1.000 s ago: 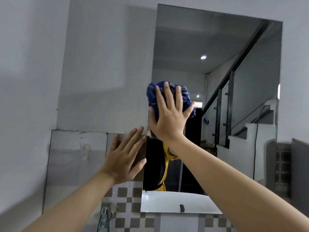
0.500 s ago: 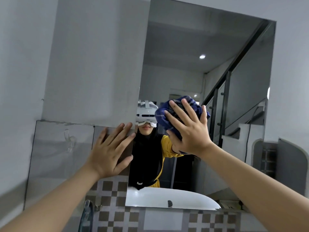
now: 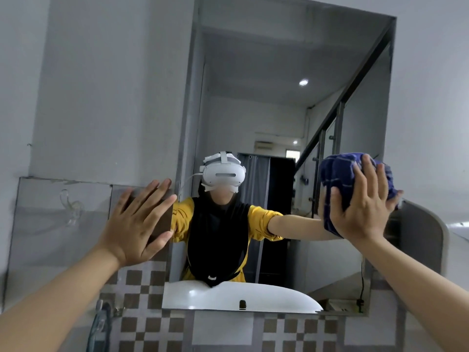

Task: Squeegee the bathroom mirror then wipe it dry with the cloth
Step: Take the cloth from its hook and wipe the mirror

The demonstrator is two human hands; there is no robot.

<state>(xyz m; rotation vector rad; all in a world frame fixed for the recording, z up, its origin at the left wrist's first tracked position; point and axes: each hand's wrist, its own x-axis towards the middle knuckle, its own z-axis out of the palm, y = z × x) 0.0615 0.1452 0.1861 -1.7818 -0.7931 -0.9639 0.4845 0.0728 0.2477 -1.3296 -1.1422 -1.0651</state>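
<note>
The bathroom mirror (image 3: 266, 102) hangs on the wall straight ahead and reflects a person, a stair rail and a white basin. My right hand (image 3: 363, 207) presses a bunched dark blue cloth (image 3: 340, 176) flat against the glass near the mirror's right edge, at mid height. My left hand (image 3: 138, 222) lies flat with fingers spread on the wall by the mirror's left edge, its fingertips at the glass. No squeegee is in view.
A grey tile panel with a clear hook (image 3: 69, 207) sits on the wall at the left. Brown and white checked tiles (image 3: 142, 288) run below the mirror. A tap (image 3: 101, 323) shows at the bottom left.
My right hand has swept the cloth across the glass from the mirror's left-centre to its right edge. The left hand has stayed flat at the mirror's left edge.
</note>
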